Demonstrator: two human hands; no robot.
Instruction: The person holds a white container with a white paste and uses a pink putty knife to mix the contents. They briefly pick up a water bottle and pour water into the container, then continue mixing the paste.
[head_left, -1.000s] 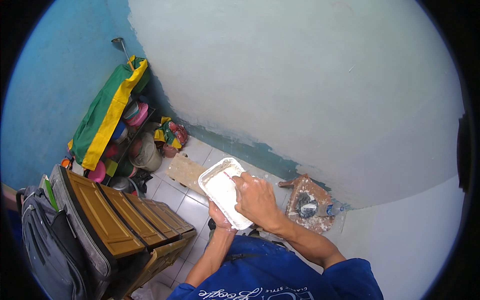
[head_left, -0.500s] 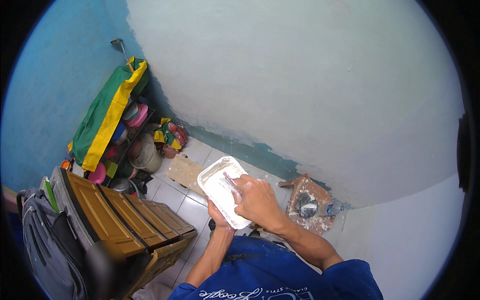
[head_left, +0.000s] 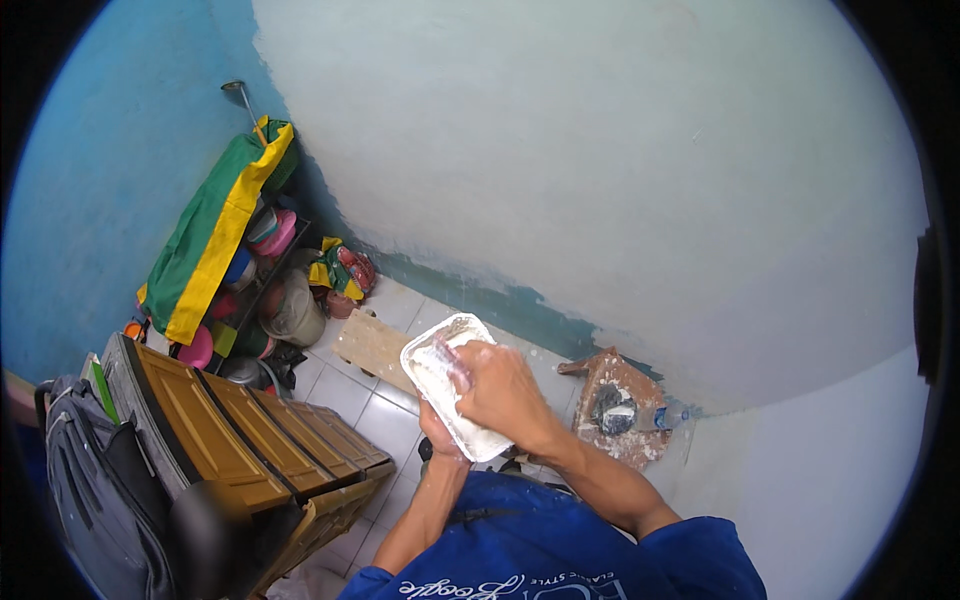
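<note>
A white rectangular plastic tub (head_left: pixel 474 441) with white paste inside is held in front of my chest. My left hand (head_left: pixel 441 436) is closed around its near left side, thumb along the wall and the other fingers hidden beneath. My right hand (head_left: pixel 497 388) reaches over the tub from the right, its fingers bent down into the paste and coated with white. Motion smears those fingertips, so whether they grip anything cannot be made out.
A wooden plank (head_left: pixel 372 345) lies beyond the tub. A paste-spattered board (head_left: pixel 640 452) with a dark bowl (head_left: pixel 612 410) stands right, by the partly whitened wall (head_left: pixel 600 180). Left are a brown drawer cabinet (head_left: pixel 235 420), a grey backpack (head_left: pixel 95 480) and a cloth-covered rack (head_left: pixel 215 220).
My right hand has shifted slightly within the tub, its fingers now deeper in the paste and blurred. The tub has moved a little to the right in my left hand.
</note>
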